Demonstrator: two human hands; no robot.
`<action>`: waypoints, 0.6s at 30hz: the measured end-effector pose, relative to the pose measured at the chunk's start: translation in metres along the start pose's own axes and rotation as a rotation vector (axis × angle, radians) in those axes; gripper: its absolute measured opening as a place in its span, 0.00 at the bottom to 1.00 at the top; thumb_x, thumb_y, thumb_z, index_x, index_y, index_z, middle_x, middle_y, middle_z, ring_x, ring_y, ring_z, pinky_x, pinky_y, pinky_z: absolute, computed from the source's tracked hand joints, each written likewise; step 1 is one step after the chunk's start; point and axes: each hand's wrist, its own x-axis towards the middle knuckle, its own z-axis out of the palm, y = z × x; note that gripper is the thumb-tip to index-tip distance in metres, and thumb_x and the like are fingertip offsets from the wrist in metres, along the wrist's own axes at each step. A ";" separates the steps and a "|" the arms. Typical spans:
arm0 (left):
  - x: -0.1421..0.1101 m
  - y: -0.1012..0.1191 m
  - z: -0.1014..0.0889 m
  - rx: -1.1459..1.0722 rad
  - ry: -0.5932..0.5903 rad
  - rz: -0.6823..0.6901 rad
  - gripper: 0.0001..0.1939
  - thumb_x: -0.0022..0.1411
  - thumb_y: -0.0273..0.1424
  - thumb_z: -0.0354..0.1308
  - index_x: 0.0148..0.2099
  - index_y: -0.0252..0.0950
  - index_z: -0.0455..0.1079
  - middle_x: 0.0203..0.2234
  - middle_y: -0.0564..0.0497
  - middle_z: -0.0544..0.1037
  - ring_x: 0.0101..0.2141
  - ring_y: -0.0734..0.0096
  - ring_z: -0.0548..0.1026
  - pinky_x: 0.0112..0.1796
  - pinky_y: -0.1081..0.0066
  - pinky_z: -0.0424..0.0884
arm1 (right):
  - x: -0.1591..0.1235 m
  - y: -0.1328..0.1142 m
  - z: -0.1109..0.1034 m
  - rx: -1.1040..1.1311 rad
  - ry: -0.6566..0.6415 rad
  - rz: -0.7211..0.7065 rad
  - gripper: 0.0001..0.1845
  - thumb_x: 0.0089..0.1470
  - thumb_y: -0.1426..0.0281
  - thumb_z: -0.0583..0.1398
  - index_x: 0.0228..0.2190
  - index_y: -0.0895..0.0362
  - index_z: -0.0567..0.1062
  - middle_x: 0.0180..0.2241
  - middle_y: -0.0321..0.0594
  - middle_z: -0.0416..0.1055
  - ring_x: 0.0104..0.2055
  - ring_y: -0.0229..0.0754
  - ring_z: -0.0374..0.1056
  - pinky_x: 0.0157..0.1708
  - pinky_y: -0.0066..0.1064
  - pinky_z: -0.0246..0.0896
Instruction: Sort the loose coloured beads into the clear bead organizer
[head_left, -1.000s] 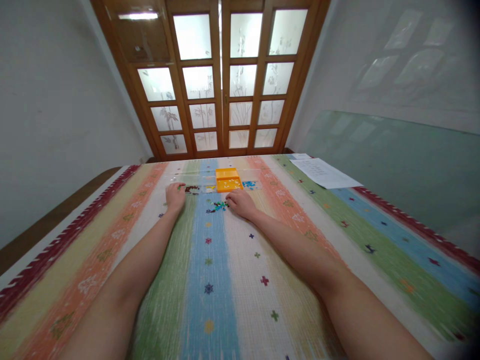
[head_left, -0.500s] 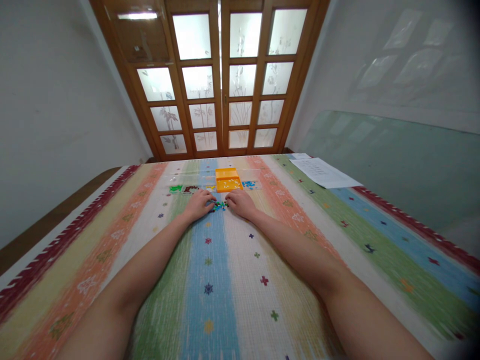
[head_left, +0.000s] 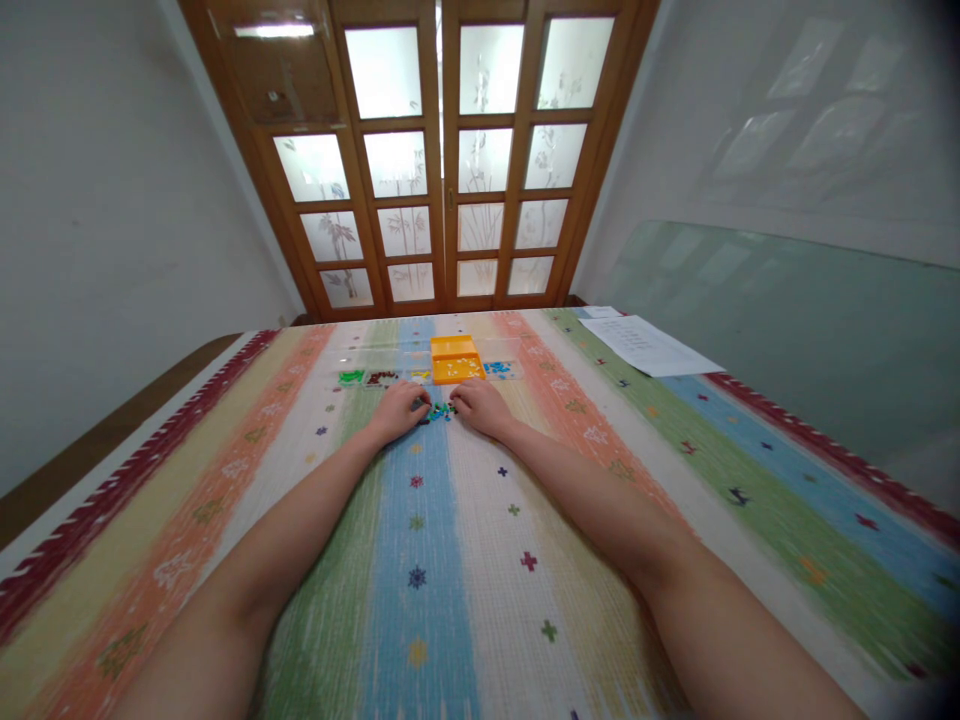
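Observation:
A small pile of mixed green, blue and dark pieces (head_left: 439,411) lies on the striped tablecloth between my two hands. My left hand (head_left: 399,408) rests at the left of this pile, its fingers curled with the tips together. At the other side, my right hand (head_left: 480,404) has its fingers bent down to the pile's right edge. Whatever either hand pinches is too small to make out. Just beyond the hands stands an opened orange box (head_left: 454,348) with white pieces (head_left: 461,369) in it.
Clear trays beside the orange box hold green pieces (head_left: 351,378), dark red-brown pieces (head_left: 382,379), yellow pieces (head_left: 421,377) and blue pieces (head_left: 497,369). Printed paper sheets (head_left: 649,346) lie at the far right of the tablecloth (head_left: 420,620). A wood-framed glass door (head_left: 442,160) stands behind.
My left hand's fingers have drawn in slightly at the pile. My right hand, the box and the trays look unmoved.

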 end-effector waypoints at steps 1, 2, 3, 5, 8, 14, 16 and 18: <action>0.000 0.000 0.000 -0.011 0.010 -0.020 0.05 0.63 0.32 0.59 0.38 0.41 0.76 0.35 0.49 0.80 0.42 0.59 0.74 0.48 0.59 0.69 | 0.000 0.000 0.000 -0.001 -0.001 -0.001 0.11 0.66 0.69 0.58 0.39 0.55 0.82 0.40 0.43 0.78 0.47 0.44 0.69 0.50 0.34 0.57; 0.000 0.000 0.000 -0.026 0.020 -0.041 0.05 0.62 0.32 0.59 0.38 0.41 0.76 0.35 0.50 0.80 0.41 0.60 0.75 0.47 0.59 0.69 | 0.000 0.000 0.000 -0.002 -0.003 -0.002 0.11 0.65 0.69 0.58 0.39 0.55 0.82 0.40 0.43 0.78 0.47 0.44 0.69 0.50 0.34 0.57; 0.000 0.000 -0.001 -0.048 0.029 -0.064 0.05 0.62 0.33 0.59 0.38 0.41 0.76 0.34 0.50 0.80 0.40 0.61 0.75 0.46 0.60 0.69 | 0.000 0.000 0.000 -0.002 -0.004 -0.004 0.11 0.65 0.70 0.58 0.39 0.55 0.82 0.40 0.43 0.78 0.47 0.44 0.69 0.50 0.34 0.57; 0.000 -0.001 -0.002 -0.108 0.050 -0.115 0.05 0.62 0.33 0.58 0.38 0.41 0.75 0.34 0.51 0.81 0.37 0.64 0.75 0.43 0.63 0.70 | 0.000 0.000 -0.001 0.000 -0.004 -0.009 0.11 0.65 0.70 0.58 0.39 0.55 0.82 0.40 0.43 0.78 0.47 0.44 0.69 0.50 0.34 0.57; 0.001 -0.004 -0.005 -0.202 0.092 -0.190 0.05 0.63 0.32 0.56 0.38 0.40 0.73 0.33 0.52 0.81 0.35 0.66 0.75 0.40 0.66 0.70 | 0.000 0.000 -0.001 0.004 -0.003 -0.019 0.11 0.65 0.70 0.58 0.39 0.55 0.82 0.40 0.43 0.78 0.46 0.45 0.69 0.49 0.34 0.57; 0.001 -0.014 -0.006 -0.188 0.131 -0.246 0.05 0.61 0.29 0.56 0.39 0.40 0.73 0.35 0.51 0.81 0.36 0.64 0.76 0.40 0.64 0.72 | 0.000 0.000 -0.001 0.000 -0.009 -0.019 0.12 0.66 0.69 0.57 0.38 0.55 0.82 0.39 0.43 0.78 0.46 0.45 0.69 0.49 0.34 0.57; 0.001 -0.016 -0.005 -0.129 0.124 -0.199 0.05 0.61 0.29 0.57 0.39 0.40 0.74 0.36 0.50 0.81 0.39 0.62 0.76 0.44 0.62 0.72 | 0.000 0.000 -0.001 -0.005 -0.008 -0.026 0.12 0.66 0.69 0.57 0.38 0.55 0.82 0.39 0.43 0.78 0.46 0.45 0.69 0.49 0.34 0.57; 0.000 -0.016 -0.005 -0.074 0.115 -0.144 0.06 0.62 0.30 0.58 0.40 0.40 0.75 0.38 0.49 0.81 0.42 0.59 0.75 0.48 0.59 0.71 | 0.000 0.001 -0.001 -0.008 -0.004 -0.031 0.12 0.66 0.69 0.57 0.38 0.55 0.82 0.39 0.43 0.78 0.46 0.45 0.69 0.49 0.34 0.57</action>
